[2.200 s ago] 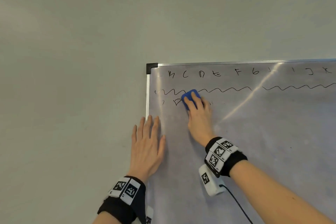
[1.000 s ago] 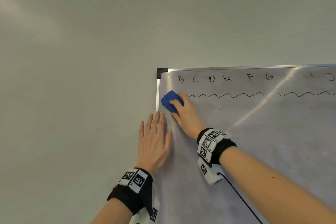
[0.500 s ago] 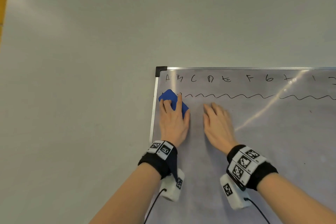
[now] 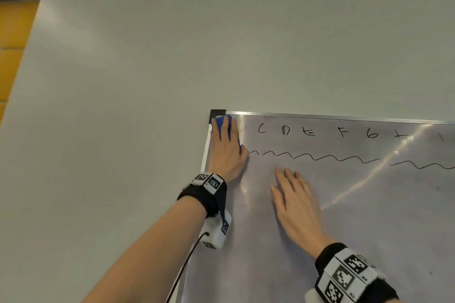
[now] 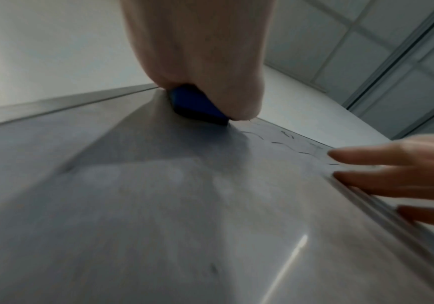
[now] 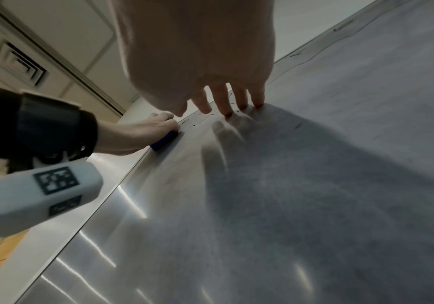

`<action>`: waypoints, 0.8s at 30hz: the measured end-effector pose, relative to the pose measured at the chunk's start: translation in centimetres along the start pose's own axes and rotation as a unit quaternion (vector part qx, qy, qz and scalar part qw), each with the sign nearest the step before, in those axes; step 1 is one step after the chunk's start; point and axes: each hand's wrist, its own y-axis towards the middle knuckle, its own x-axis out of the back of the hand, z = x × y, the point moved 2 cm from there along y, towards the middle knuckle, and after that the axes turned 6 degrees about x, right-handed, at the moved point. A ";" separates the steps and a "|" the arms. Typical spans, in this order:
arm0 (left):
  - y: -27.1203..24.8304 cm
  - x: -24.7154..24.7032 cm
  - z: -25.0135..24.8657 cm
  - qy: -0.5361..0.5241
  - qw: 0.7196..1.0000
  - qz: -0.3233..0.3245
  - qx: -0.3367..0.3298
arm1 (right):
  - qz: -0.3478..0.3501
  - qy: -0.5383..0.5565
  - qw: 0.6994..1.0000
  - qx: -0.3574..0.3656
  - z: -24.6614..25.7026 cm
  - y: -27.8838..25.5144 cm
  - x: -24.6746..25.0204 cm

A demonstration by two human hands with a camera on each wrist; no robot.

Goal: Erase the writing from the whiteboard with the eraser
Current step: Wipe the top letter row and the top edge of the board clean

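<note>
The right hand (image 4: 294, 202), nearest, lies flat with straight fingers on the glossy grey whiteboard (image 4: 369, 216). Beyond it the left hand (image 4: 227, 152) presses the blue eraser (image 4: 227, 123), apparently felt-faced, into the top corner. Even pressure and overlapping strokes rightward should clear the letters (image 4: 342, 131) and the wavy line (image 4: 320, 157) farther right.

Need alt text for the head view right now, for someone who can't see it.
The left hand presses a blue eraser into the whiteboard's top-left corner. The right hand lies flat on the board below a wavy line; letters remain along the top.
</note>
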 end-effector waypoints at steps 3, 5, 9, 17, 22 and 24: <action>0.8 -0.7 0.7 -0.019 0.999 0.031 0.016 | -0.010 -0.011 1.000 0.009 -0.1 -0.2 -0.2; -0.4 -0.8 0.6 -0.016 1.000 0.021 -0.001 | -0.010 -0.017 1.000 0.005 -0.2 -0.3 -0.5; -5.0 -0.5 0.5 -0.111 0.993 0.000 -0.037 | -0.003 -0.008 1.000 -0.005 -0.1 -0.3 -0.7; 0.9 -0.3 1.4 -0.099 0.995 0.024 0.006 | 0.001 -0.004 1.000 -0.006 -0.3 -0.3 -0.5; -2.1 -1.0 1.2 -0.106 0.994 0.006 -0.031 | 0.003 -0.002 1.000 -0.004 -0.3 -0.5 -0.7; -5.8 -0.9 0.6 -0.109 0.989 0.035 -0.090 | 0.002 -0.002 1.000 -0.007 -0.1 -0.4 -0.7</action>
